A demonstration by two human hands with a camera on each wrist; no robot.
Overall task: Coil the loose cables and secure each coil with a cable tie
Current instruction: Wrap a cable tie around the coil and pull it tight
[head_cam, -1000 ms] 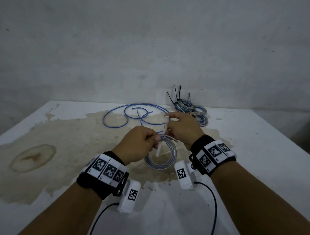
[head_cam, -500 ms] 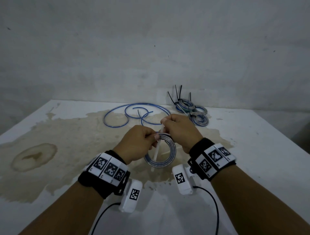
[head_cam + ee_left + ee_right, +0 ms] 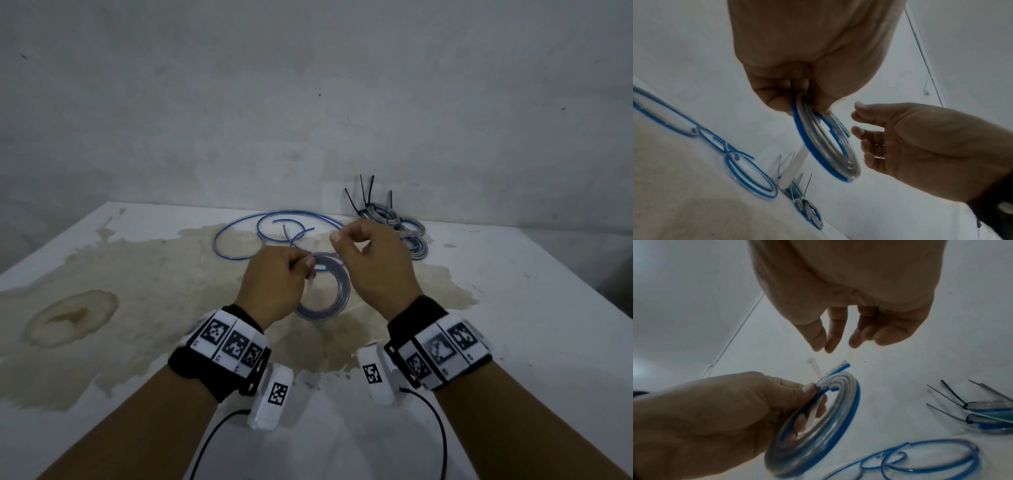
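My left hand (image 3: 305, 269) grips a small coil of blue and clear cable (image 3: 334, 291) at its top and holds it just above the table. A white cable tie (image 3: 795, 165) runs through the coil under the same fingers, its tail hanging free; the right wrist view also shows the white cable tie (image 3: 811, 417) against the coil (image 3: 830, 423). My right hand (image 3: 337, 240) hovers just beyond the coil with loosely bent fingers (image 3: 835, 337) and holds nothing. A loose blue cable (image 3: 274, 222) lies in open loops behind my hands.
Several finished coils (image 3: 412, 240) with black tie tails (image 3: 363, 195) lie at the back right near the wall. The white table (image 3: 513, 308) bears a large brown stain (image 3: 72, 318) on its left and middle. A wall stands right behind the table.
My right hand has let go of the white tie and lifted away from the coil. My left hand keeps the coil and tie, with the tie pushed further through.
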